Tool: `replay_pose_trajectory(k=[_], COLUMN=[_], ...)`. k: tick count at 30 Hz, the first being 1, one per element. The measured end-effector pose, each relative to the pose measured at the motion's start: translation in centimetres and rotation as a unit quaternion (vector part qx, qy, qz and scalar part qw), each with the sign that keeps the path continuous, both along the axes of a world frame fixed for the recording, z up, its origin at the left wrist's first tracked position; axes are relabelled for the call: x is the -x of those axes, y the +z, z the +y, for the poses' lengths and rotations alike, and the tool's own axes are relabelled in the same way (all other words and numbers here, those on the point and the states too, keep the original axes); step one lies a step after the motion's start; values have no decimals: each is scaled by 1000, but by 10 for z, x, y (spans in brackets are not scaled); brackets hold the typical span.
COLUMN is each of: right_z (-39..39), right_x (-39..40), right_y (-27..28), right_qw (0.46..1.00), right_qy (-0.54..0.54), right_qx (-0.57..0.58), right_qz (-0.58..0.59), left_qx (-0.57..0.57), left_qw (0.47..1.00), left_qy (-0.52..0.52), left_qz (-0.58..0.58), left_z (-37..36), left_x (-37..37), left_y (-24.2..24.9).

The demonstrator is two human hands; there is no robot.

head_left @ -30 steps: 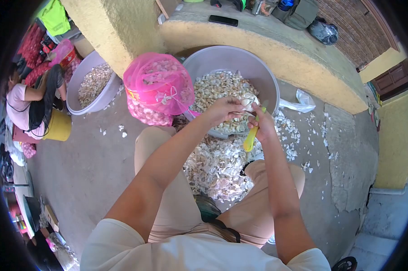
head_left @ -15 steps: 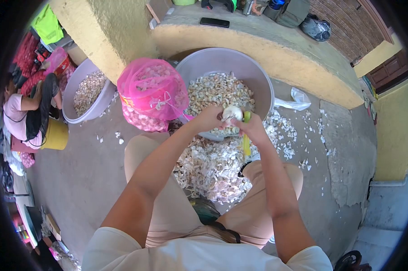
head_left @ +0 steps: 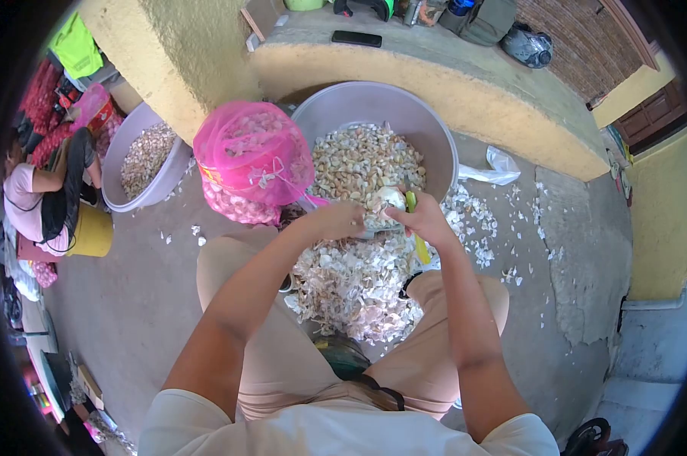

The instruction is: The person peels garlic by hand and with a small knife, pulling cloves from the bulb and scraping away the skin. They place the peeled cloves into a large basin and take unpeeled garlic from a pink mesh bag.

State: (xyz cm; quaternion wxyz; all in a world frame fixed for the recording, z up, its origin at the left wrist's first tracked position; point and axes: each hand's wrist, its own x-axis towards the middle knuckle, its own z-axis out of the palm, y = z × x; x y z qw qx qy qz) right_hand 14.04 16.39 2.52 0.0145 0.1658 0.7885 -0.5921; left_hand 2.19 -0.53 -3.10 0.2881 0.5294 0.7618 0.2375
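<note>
My right hand (head_left: pixel 425 216) is closed around a yellow-handled knife (head_left: pixel 421 249), its handle showing above and below the fingers. The same hand's thumb and fingers pinch a white garlic bulb (head_left: pixel 391 199). My left hand (head_left: pixel 339 220) is just left of the bulb, apart from it, with its fingers curled; what they hold, if anything, is hidden. Both hands are over the near rim of a large grey tub (head_left: pixel 302 114), which holds many loose garlic cloves (head_left: pixel 366 161). Below them, a heap of papery garlic skins (head_left: pixel 351 285) lies between my legs.
Left of the tub stands a pink mesh sack (head_left: pixel 252 152) of garlic. A second tub (head_left: pixel 159 178) of cloves is farther left, near a seated person (head_left: pixel 43 182). A low ledge (head_left: pixel 450 76) behind bears a phone (head_left: pixel 356 38). Skins (head_left: pixel 473 228) litter the floor at right.
My left hand has come off the garlic bulb and moved left and down. The bulb stays in my right hand with the knife, slightly lower than before.
</note>
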Motion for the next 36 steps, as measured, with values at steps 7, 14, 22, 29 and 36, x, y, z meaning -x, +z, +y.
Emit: replay_pose_trajectory(k=[7,14,22,29,36], right_z=[-14,-12,-16,-20,-19], right_x=[8,14,18,20,20], right_y=[-10,-10,-13,-11,-5], right_qw=[999,997,984,978,991], right_qy=[-15,-42,-109,-125,-92], right_qx=[45,62,131,162,94], right_qz=[0,-8,-46,-33,6], left_qx=[-174,-222,-227,-224,-278], left_qw=[958,953,946,934,922], left_qy=[170,140,197,237,217], left_qz=[-152,-153,-124,-144,-159], left_z=[12,14,18,19,21], left_x=[8,18,14,22,18], left_y=[28,27,26,19,22])
